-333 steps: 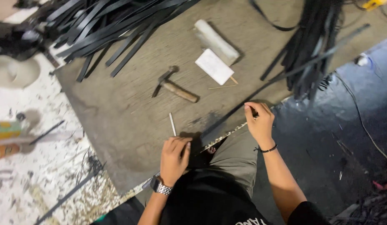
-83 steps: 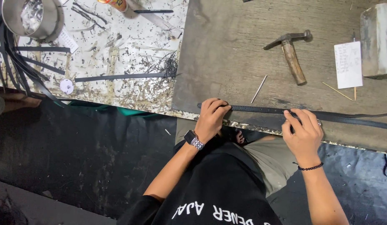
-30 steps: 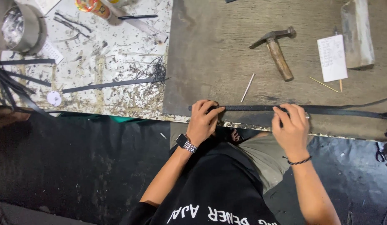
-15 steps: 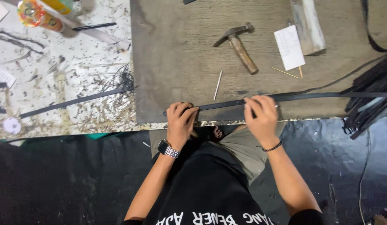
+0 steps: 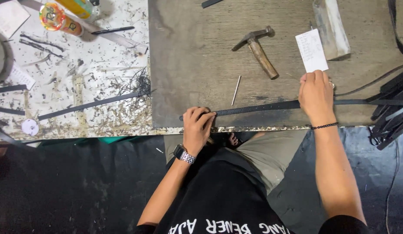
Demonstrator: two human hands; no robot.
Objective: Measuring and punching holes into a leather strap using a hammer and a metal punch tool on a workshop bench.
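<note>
A long thin black strap (image 5: 258,107) lies along the near edge of a dark wooden board (image 5: 197,56). My left hand (image 5: 198,128), with a wristwatch, pins the strap's left end against the board with its fingertips. My right hand (image 5: 315,94), with a black bead bracelet, presses down on the strap farther right, its fingertips close to a white paper slip (image 5: 312,50). Beyond my right hand the strap runs on toward the right edge of the view.
A hammer (image 5: 258,49) and a thin metal rod (image 5: 236,90) lie on the board beyond the strap. A grey block (image 5: 331,26) sits by the paper slip. Several black straps (image 5: 392,108) hang at right. The littered white surface (image 5: 80,82) at left holds a colourful can (image 5: 60,19), a pen and strap offcuts.
My right hand has slid right along the strap, away from my left hand, and now rests below the paper slip. The view has shifted.
</note>
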